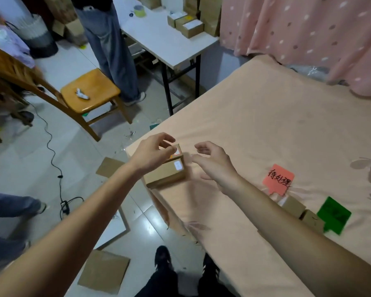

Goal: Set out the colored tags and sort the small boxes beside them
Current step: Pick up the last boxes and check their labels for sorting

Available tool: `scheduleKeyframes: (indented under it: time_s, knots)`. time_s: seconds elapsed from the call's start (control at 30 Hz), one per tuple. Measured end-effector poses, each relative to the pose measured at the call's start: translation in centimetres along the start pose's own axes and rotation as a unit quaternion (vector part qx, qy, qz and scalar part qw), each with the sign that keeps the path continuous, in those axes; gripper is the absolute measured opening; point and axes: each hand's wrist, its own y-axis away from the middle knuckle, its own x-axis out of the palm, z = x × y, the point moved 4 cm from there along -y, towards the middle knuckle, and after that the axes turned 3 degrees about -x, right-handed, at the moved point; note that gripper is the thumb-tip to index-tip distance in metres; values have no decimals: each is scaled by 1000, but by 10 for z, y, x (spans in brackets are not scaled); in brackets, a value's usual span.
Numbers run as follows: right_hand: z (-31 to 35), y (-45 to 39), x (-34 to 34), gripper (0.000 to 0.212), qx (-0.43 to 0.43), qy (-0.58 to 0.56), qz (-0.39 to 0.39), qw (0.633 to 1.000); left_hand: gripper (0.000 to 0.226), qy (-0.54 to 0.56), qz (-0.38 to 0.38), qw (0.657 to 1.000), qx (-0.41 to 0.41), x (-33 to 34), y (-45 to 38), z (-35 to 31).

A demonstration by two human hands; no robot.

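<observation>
Two small cardboard boxes sat at the near-left corner of the bed (266,129), and both were shut, so I could not tell what was in them. The nearer box (166,173) carried a white label on its end face. The farther box (177,150) lay just behind it, touching it, with an orange mark and a white label showing.

My left hand (152,155) hovered over the farther box, thumb and forefinger curled close together at its top edge. I could not tell whether they had actually pinched it. My right hand (214,161) was held just beside the boxes to the right, fingers spread and loosely curved, gripping nothing and clear of the cardboard.

Further right on the peach sheet lay a red tag (278,179), a flat card with black handwritten characters and a short stub at its lower edge. Two more small boxes (296,205) sat in a row just below it, plain brown cardboard, partly hidden by my right forearm. A green tag (334,214) of the same stubbed shape lay beside the second of them, glossy and dark.

The sheet was smooth cloth, printed with pale flowers. Flat cardboard sheets (104,272) lay on the tiled floor.
</observation>
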Motion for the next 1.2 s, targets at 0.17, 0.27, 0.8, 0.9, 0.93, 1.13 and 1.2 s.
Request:
scheduleKeyframes:
  time_s: [0.17, 0.27, 0.8, 0.9, 0.93, 1.13, 1.2]
  knots:
    - [-22, -42, 42, 20, 107, -55, -37, 992, 32, -64, 35, 997, -10, -9, -65, 56]
    - [-36, -60, 72, 22, 176, -101, -80, 976, 31, -63, 58, 996, 3, -17, -108, 82]
    - [-50, -74, 136, 42, 362, -325, -213, 847, 45, -141, 253, 957, 34, 32, -142, 117]
    - [-21, -73, 116, 41, 313, -305, -220, 872, 46, -102, 213, 970, 58, 16, -137, 88]
    - [-10, -72, 107, 38, 296, -298, -222, 880, 46, -83, 199, 974, 67, 9, -135, 78]
    - [61, -41, 46, 27, 207, -302, -224, 903, 56, 79, 130, 983, 99, -30, -100, 26]
    - [75, -25, 31, 26, 180, -297, -221, 911, 45, 111, 116, 981, 113, -34, -88, 15]
